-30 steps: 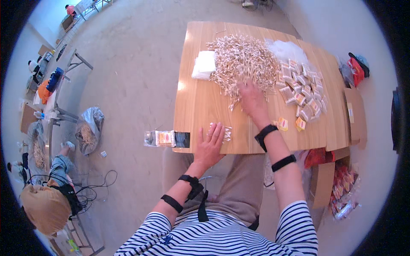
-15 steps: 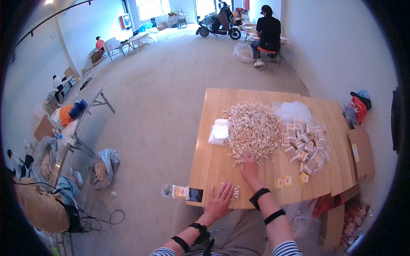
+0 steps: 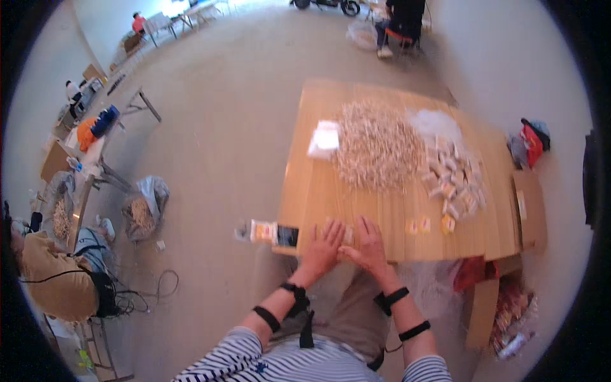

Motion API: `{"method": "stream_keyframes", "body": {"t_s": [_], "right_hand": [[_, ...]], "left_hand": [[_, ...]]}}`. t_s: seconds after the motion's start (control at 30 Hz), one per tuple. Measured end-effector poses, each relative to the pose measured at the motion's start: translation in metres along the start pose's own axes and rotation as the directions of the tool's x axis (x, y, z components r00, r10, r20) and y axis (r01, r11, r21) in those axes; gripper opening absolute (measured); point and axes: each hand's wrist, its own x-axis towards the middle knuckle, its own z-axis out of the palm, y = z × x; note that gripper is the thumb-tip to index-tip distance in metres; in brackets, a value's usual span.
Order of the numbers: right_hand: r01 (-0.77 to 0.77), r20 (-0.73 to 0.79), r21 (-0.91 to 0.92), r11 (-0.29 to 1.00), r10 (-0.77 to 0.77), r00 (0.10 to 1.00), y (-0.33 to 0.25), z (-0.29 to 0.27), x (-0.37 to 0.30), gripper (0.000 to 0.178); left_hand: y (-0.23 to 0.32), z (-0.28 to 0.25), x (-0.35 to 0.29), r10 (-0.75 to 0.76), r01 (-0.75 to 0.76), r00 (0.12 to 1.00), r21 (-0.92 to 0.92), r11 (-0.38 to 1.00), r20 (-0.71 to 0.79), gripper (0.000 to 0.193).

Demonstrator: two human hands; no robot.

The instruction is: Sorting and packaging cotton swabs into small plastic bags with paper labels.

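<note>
My left hand (image 3: 320,252) lies near the front edge of the wooden table (image 3: 318,191), palm down with its fingers stretched out. Facing it is my right hand (image 3: 372,247), open, its fingers pointing forward and its thumb reaching toward the left hand. A small bunch of cotton swabs (image 3: 348,235) sits between the two, partly covered by the fingers. Beyond them spreads a large heap of loose cotton swabs (image 3: 379,146). A stack of clear plastic bags (image 3: 325,139) lies against the heap's left side. Yellow cards (image 3: 419,226) rest to the right of my hands.
Packed swab bundles (image 3: 453,175) are piled right of the heap, below crumpled clear plastic (image 3: 436,124). A swab packet (image 3: 263,232) lies at the left front edge, overhanging it beside a black piece. Cardboard (image 3: 528,210) stands at the right. A co-worker (image 3: 63,274) sits at left.
My right hand has come back from the heap's near edge to beside my left hand at the small bunch. The view has tilted downward, so the table appears higher.
</note>
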Motion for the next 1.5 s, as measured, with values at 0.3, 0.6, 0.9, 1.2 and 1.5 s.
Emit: {"method": "stream_keyframes", "body": {"t_s": [0.3,0.6,0.9,1.2,1.5], "right_hand": [[-0.018,0.137,-0.173,0.985,0.042,0.99,-0.02,0.018,-0.018,0.112],[0.013,0.084,-0.305,0.952,0.014,0.996,-0.042,0.057,-0.01,0.077],[0.033,-0.012,-0.26,0.965,-0.037,0.999,-0.042,0.067,-0.004,0.08],[0.003,0.1,-0.305,0.952,0.029,0.995,-0.054,0.053,-0.002,0.099],[0.03,0.093,-0.275,0.961,-0.005,0.996,-0.062,0.062,0.006,0.101]], "left_hand": [[0.007,-0.016,0.001,-0.1,0.098,0.995,0.106,0.99,0.012,0.072],[0.005,-0.016,-0.011,-0.096,0.097,0.995,0.141,0.985,-0.012,0.064],[-0.013,-0.033,-0.007,-0.056,0.062,0.998,-0.249,0.966,0.031,0.072],[-0.048,-0.041,0.022,-0.497,0.281,0.829,-0.959,-0.028,0.257,0.053],[-0.03,-0.02,0.023,-0.477,0.193,0.866,-0.98,0.047,0.148,0.055]]}}
